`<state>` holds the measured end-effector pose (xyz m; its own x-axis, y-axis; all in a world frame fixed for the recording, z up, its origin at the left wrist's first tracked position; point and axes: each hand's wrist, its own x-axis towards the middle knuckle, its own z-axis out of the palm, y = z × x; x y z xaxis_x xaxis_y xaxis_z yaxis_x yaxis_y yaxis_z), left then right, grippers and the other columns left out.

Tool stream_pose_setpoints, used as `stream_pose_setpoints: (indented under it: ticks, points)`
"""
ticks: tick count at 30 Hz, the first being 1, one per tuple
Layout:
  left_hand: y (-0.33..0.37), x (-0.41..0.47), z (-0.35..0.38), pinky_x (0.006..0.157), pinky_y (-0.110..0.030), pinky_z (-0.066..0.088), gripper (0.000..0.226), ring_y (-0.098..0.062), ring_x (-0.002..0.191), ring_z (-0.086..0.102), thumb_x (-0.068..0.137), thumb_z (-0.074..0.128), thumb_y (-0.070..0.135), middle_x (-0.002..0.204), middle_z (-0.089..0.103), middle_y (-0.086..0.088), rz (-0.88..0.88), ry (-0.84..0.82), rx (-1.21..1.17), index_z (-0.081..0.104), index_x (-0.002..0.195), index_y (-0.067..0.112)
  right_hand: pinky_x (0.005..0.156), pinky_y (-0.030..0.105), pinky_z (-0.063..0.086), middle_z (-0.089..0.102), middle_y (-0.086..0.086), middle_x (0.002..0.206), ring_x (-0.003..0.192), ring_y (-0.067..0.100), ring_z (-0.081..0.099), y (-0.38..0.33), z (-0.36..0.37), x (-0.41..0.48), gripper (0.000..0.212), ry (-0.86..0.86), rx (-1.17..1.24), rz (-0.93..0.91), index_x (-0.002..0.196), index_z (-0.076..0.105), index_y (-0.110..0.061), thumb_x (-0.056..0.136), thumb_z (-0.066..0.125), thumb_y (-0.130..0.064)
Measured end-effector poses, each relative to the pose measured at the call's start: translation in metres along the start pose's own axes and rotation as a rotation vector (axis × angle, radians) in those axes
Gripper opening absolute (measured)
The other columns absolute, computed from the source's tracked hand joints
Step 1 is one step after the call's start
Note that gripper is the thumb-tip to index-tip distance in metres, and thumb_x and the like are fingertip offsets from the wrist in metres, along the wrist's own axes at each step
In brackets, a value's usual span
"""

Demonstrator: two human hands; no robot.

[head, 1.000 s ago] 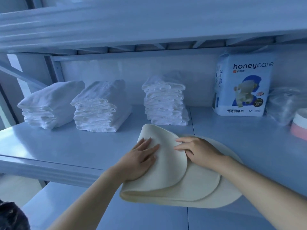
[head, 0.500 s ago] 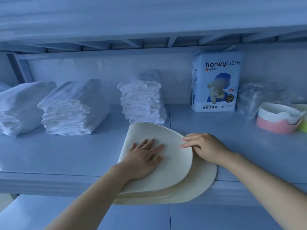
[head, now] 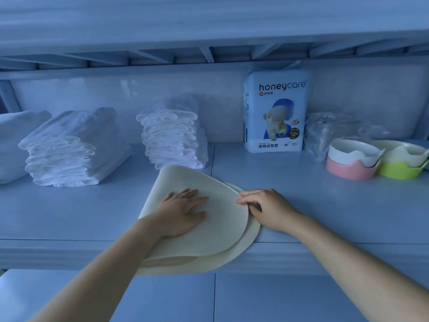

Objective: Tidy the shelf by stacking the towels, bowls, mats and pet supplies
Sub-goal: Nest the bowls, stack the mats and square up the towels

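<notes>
bare shelf (head: pixel 69 212) left, bowls (head: pixel 355 159) right

I've only the one view: the head camera, wide-angle, facing forward and a little down into the shelf (head: pixel 69 217) from close in. The mats (head: pixel 220 228) sit mid-frame, with the left hand (head: pixel 185 212) and right hand (head: pixel 267 208) on them, arms crossing the bottom edge. The frame's edges look bent, probably the lens.
</notes>
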<state>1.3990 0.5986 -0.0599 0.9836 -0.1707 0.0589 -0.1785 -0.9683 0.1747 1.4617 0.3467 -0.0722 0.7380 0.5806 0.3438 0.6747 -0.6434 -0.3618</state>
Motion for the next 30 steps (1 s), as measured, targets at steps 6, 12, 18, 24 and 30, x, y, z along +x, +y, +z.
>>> stream_pose_setpoints:
  ticks: [6, 12, 18, 24, 30]
  points:
    - [-0.01, -0.04, -0.016, 0.107, -0.021, 0.026, 0.032, -0.004, 0.128, 0.038, 0.089, 0.055, 0.041, 0.141, 0.04, 0.012, -0.049, 0.254, -0.135, 0.058, 0.12, 0.037, 0.094, 0.005, 0.029, 0.061, -0.008, 0.126, 0.116, 0.004, 0.053, -0.034, 0.012, 0.003, 0.03, -0.049, 0.083, -0.146, 0.11, 0.069, -0.024, 0.084, 0.058, -0.012]
    - [-0.008, -0.083, -0.017, 0.096, -0.022, 0.04, 0.023, -0.003, 0.108, 0.056, 0.088, 0.058, 0.029, 0.127, 0.051, 0.015, -0.05, 0.314, -0.214, 0.067, 0.109, 0.033, 0.088, 0.005, 0.033, 0.066, -0.008, 0.115, 0.108, 0.003, 0.051, -0.066, 0.028, 0.006, 0.023, -0.093, 0.158, -0.298, 0.106, 0.069, -0.021, 0.086, 0.059, -0.017]
    - [-0.021, -0.106, -0.004, 0.087, -0.002, 0.032, 0.027, 0.014, 0.106, 0.049, 0.094, 0.049, 0.023, 0.128, 0.052, 0.023, -0.062, 0.331, -0.383, 0.067, 0.109, 0.036, 0.089, -0.002, 0.025, 0.058, -0.015, 0.127, 0.116, -0.005, 0.046, -0.085, 0.035, -0.005, 0.032, -0.113, 0.159, -0.246, 0.111, 0.066, -0.03, 0.087, 0.056, -0.048]
    - [-0.037, -0.122, -0.011, 0.104, -0.014, 0.026, 0.033, 0.015, 0.128, 0.028, 0.094, 0.047, 0.04, 0.141, 0.036, 0.023, 0.042, 0.242, -0.393, 0.054, 0.127, 0.039, 0.104, 0.021, 0.032, 0.043, -0.021, 0.14, 0.127, -0.001, 0.039, -0.118, 0.036, -0.017, 0.06, -0.166, 0.043, -0.203, 0.124, 0.057, -0.035, 0.071, 0.064, -0.063]
    - [-0.045, -0.13, -0.017, 0.104, -0.021, 0.032, 0.063, 0.006, 0.131, 0.029, 0.077, 0.066, 0.048, 0.144, 0.025, 0.028, 0.022, 0.221, -0.224, 0.041, 0.135, 0.044, 0.099, 0.016, 0.032, 0.049, -0.02, 0.136, 0.124, 0.001, 0.044, -0.138, 0.04, -0.02, 0.044, -0.045, 0.002, -0.11, 0.12, 0.061, -0.035, 0.076, 0.068, -0.038]
